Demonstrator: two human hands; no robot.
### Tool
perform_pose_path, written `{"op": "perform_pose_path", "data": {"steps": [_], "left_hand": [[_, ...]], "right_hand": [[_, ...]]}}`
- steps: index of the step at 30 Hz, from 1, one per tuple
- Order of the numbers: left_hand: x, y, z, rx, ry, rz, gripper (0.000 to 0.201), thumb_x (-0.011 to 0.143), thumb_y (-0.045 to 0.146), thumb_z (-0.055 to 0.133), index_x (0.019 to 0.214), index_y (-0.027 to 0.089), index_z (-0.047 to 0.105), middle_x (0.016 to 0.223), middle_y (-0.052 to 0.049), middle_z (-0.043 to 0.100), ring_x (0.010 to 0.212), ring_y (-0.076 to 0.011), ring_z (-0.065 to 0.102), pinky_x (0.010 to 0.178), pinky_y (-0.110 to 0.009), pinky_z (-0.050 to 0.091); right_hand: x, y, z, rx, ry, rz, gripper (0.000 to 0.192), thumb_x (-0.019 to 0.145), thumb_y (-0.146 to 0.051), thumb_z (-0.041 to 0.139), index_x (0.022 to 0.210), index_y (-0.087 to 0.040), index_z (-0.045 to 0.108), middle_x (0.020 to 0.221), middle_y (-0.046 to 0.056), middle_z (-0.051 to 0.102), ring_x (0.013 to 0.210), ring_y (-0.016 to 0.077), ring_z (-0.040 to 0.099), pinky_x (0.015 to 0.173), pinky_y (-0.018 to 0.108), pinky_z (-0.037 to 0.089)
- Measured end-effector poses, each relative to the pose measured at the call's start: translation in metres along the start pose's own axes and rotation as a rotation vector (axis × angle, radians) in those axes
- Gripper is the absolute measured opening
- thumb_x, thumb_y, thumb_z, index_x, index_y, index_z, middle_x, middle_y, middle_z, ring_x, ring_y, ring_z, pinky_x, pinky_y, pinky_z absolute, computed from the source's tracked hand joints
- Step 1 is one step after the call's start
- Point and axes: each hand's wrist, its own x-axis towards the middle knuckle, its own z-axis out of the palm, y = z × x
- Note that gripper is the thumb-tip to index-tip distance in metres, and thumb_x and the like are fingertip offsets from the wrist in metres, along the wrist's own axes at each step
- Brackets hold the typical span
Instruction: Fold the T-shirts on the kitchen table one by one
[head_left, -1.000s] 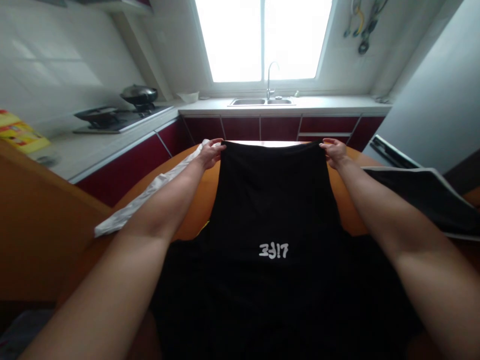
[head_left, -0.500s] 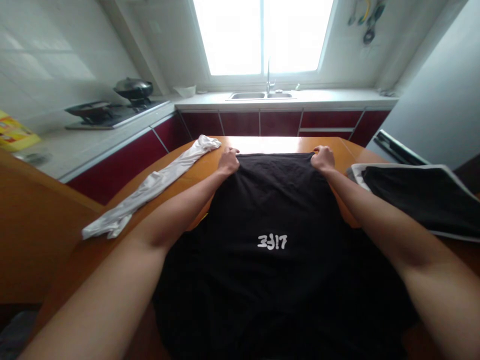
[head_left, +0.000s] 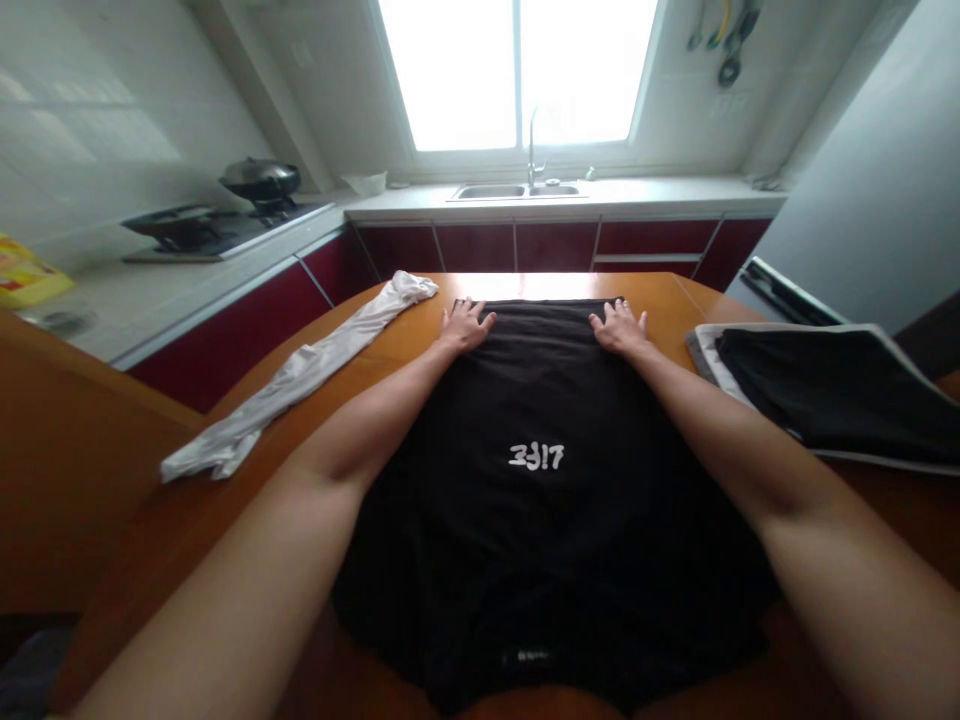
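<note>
Here, a black T-shirt [head_left: 547,420] lies spread flat on an orange-brown wooden bench [head_left: 420,335], its collar end near the viewer and its hem at the far edge. Small white lettering shows upside down at mid-chest, so the shirt faces up and away from the person. Both arms reach forward across the cloth. The left hand [head_left: 465,325] rests palm down on the far left corner of the hem, fingers spread; the right hand [head_left: 619,327] does the same on the far right corner. Neither grip is closed on anything: both hands are flat and released, pressing the fabric onto the bench, which seems to keep the hem straight and smooth. A crumpled white garment [head_left: 300,375] lies stretched along the left side of the bench, apart from the shirt. On the right sits a folded dark garment with pale trim [head_left: 825,395]. Beyond, a kitchen worktop with a sink [head_left: 514,190] runs under a bright window, and a stove [head_left: 217,225] stands at far left.
</note>
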Motion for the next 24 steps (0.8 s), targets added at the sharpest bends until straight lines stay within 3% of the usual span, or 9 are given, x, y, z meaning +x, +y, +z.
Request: {"op": "perform_pose_path", "data": {"steps": [2,6,9,12,15,18,21,24], "left_hand": [[-0.001,0.011,0.004,-0.002,0.018,0.057,0.075,0.099,0.069,0.023,0.161,0.027,0.03,0.169,-0.01,0.021,0.156,-0.0312,0.015,0.123,-0.059,0.013],[-0.006,0.029,0.005,-0.012,-0.113,0.073,0.075,0.098,0.072,0.022,0.16,0.03,0.03,0.169,-0.009,0.019,0.156,-0.0338,0.012,0.122,-0.063,0.011],[-0.015,0.039,-0.013,-0.029,-0.005,0.131,0.072,0.101,0.066,0.024,0.161,0.026,0.03,0.169,-0.01,0.021,0.156,-0.0326,0.012,0.122,-0.061,0.013],[-0.046,0.049,-0.043,-0.003,0.074,0.273,0.066,0.103,0.058,0.033,0.159,0.023,0.033,0.169,-0.01,0.021,0.156,-0.0325,0.012,0.123,-0.058,0.015],[-0.113,0.061,-0.074,0.007,0.005,0.393,0.06,0.103,0.049,0.038,0.157,0.022,0.038,0.167,-0.01,0.027,0.156,-0.0319,0.017,0.123,-0.056,0.02],[-0.206,0.072,-0.089,-0.031,-0.071,0.478,0.056,0.102,0.042,0.042,0.155,0.024,0.043,0.162,-0.007,0.039,0.152,-0.0275,0.03,0.124,-0.05,0.027],[-0.294,0.079,-0.081,-0.062,-0.13,0.437,0.052,0.102,0.038,0.038,0.154,0.038,0.042,0.16,0.002,0.041,0.152,-0.0211,0.031,0.126,-0.046,0.025],[-0.354,0.08,-0.063,-0.055,-0.233,0.38,0.059,0.098,0.052,0.047,0.156,0.046,0.034,0.164,0.005,0.031,0.156,-0.0237,0.018,0.127,-0.052,0.017]], "right_hand": [[-0.003,-0.01,-0.001,0.031,0.03,-0.059,0.069,0.104,-0.052,0.026,0.158,-0.01,0.031,0.168,0.017,0.019,0.156,0.028,0.013,0.122,0.061,0.008],[-0.019,-0.027,-0.003,0.04,-0.072,-0.134,0.068,0.103,-0.052,0.032,0.158,-0.012,0.032,0.168,0.017,0.018,0.156,0.0301,0.011,0.122,0.064,0.007],[-0.042,-0.037,-0.017,0.093,0.037,-0.176,0.063,0.105,-0.046,0.03,0.158,-0.012,0.033,0.167,0.019,0.021,0.156,0.0312,0.015,0.121,0.065,0.012],[-0.085,-0.043,-0.038,0.152,0.107,-0.318,0.059,0.103,-0.042,0.038,0.154,-0.014,0.04,0.166,0.019,0.026,0.155,0.0313,0.018,0.121,0.064,0.016],[-0.155,-0.045,-0.055,0.213,0.063,-0.474,0.053,0.1,-0.038,0.047,0.15,-0.019,0.048,0.165,0.015,0.03,0.155,0.0298,0.02,0.121,0.063,0.018],[-0.238,-0.04,-0.058,0.273,0.031,-0.586,0.049,0.101,-0.034,0.042,0.148,-0.025,0.051,0.162,0.011,0.037,0.153,0.027,0.026,0.121,0.061,0.023],[-0.31,-0.027,-0.051,0.26,-0.052,-0.633,0.052,0.102,-0.034,0.04,0.153,-0.033,0.045,0.163,0.005,0.035,0.153,0.0251,0.027,0.123,0.058,0.024],[-0.358,-0.01,-0.043,0.223,-0.135,-0.654,0.06,0.1,-0.04,0.047,0.158,-0.035,0.036,0.166,0.004,0.028,0.154,0.027,0.023,0.124,0.059,0.021]]}}
